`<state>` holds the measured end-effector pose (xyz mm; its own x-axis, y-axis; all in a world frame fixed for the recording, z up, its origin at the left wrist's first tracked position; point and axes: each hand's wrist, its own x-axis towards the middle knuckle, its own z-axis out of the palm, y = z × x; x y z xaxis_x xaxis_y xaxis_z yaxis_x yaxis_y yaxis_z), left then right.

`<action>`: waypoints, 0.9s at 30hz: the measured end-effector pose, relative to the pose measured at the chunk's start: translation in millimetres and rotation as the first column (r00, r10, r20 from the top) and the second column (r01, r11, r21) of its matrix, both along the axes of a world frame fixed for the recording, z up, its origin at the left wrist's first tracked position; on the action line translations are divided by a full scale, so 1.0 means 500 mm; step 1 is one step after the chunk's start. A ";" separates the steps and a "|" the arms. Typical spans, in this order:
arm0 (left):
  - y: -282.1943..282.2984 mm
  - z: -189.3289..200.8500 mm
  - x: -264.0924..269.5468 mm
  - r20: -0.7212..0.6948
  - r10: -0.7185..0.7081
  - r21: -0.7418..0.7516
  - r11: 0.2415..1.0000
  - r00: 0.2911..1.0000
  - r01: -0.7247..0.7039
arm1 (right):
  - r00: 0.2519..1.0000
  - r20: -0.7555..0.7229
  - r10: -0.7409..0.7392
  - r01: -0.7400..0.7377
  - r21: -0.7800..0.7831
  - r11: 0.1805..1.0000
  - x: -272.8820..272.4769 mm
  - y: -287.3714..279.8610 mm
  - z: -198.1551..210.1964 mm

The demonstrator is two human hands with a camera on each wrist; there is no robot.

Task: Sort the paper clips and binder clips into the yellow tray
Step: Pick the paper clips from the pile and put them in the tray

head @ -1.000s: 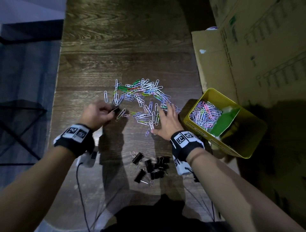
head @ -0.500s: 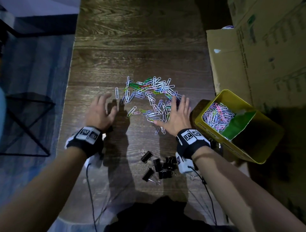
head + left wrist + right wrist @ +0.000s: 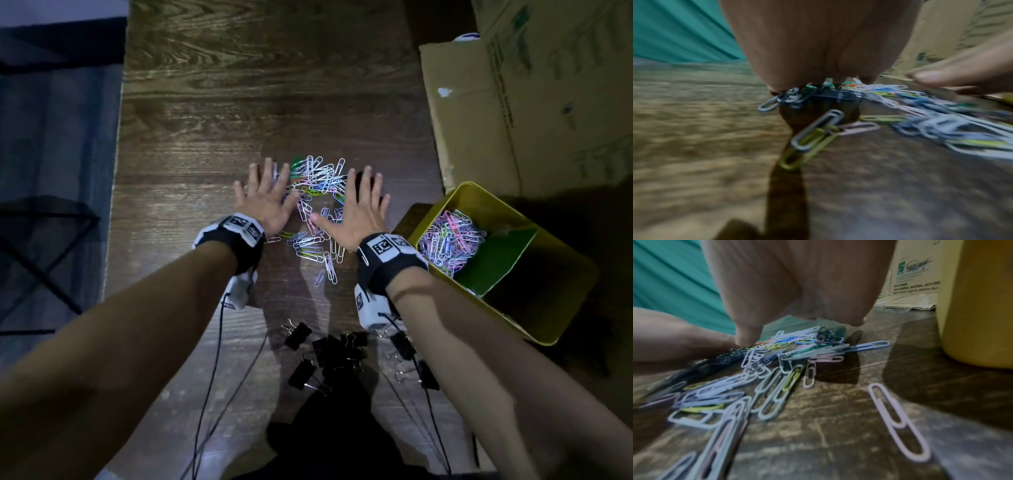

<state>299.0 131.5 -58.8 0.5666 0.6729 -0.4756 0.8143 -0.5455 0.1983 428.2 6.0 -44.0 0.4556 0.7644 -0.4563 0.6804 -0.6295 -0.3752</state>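
The person's left hand (image 3: 265,198) and right hand (image 3: 359,209) sit flat on either side of the loose heap of coloured wire paper clips (image 3: 317,205) on the dark wood-grain table (image 3: 267,85). Fingers on both hands are straight and spread apart, gripping nothing, with the fingertips (image 3: 774,86) of the left one down among the clips at the far edge of the heap. It looks like a set-up for raking the heap together.

The square yellow tray (image 3: 561,329) stands just to the right of the right hand, and one of its compartments, next to a green divider (image 3: 496,260), already has a good pile of clips in it. The black binder clips (image 3: 337,353) are in a bunch nearer the person, under the right wrist, none of them in the tray as far as anyone can see.

What could go wrong, probably:
- Flat spread fingers let thin clips slip through the gaps, so a sweep would likely leave stragglers, like the lone pale lilac paper clip (image 3: 898,420) already lying apart from the heap.
- Clips hook into each other (the left wrist view shows a grey one linked to a green one), so a lifted handful may trail a chain that drops beside the tray.
- The wrist cables (image 3: 212,377) run right past the binder clips and could drag them.
- A hard sweep to the right could bump the tray.
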 end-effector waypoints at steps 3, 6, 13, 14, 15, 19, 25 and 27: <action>-0.060 -0.001 0.009 0.088 -0.078 -0.059 0.995 0.993 0.083 | 0.996 -0.026 0.082 -0.083 -0.035 0.996 -0.012 0.003 -0.011; -0.104 -0.003 -0.004 0.179 -0.078 -0.089 0.992 0.981 0.095 | 0.987 -0.043 0.154 -0.154 0.007 0.988 -0.029 -0.025 -0.020; -0.003 0.015 0.101 0.254 -0.089 -0.031 0.995 0.963 0.100 | 1.000 -0.016 -0.016 0.017 0.027 0.999 -0.035 -0.101 -0.005; 0.012 0.016 0.122 0.219 -0.141 -0.046 0.987 0.965 0.154 | 0.999 -0.038 -0.023 0.023 -0.003 1.000 -0.044 -0.110 -0.004; 0.021 0.015 0.139 0.178 -0.199 -0.054 0.976 0.964 0.211 | 0.999 -0.048 -0.001 0.000 -0.032 1.000 -0.055 -0.120 -0.007; 0.002 0.010 0.141 0.057 -0.356 -0.052 0.932 0.933 0.359 | 0.981 -0.008 0.194 -0.194 -0.073 0.978 -0.093 -0.148 -0.022; -0.063 -0.001 0.022 0.115 -0.504 -0.027 0.860 0.856 0.510 | 0.989 -0.018 0.149 -0.148 0.047 0.988 -0.059 -0.142 -0.009; -0.070 -0.006 -0.014 0.206 -0.485 -0.037 0.864 0.850 0.502 | 0.996 -0.024 0.090 -0.089 0.040 0.995 -0.039 -0.123 -0.003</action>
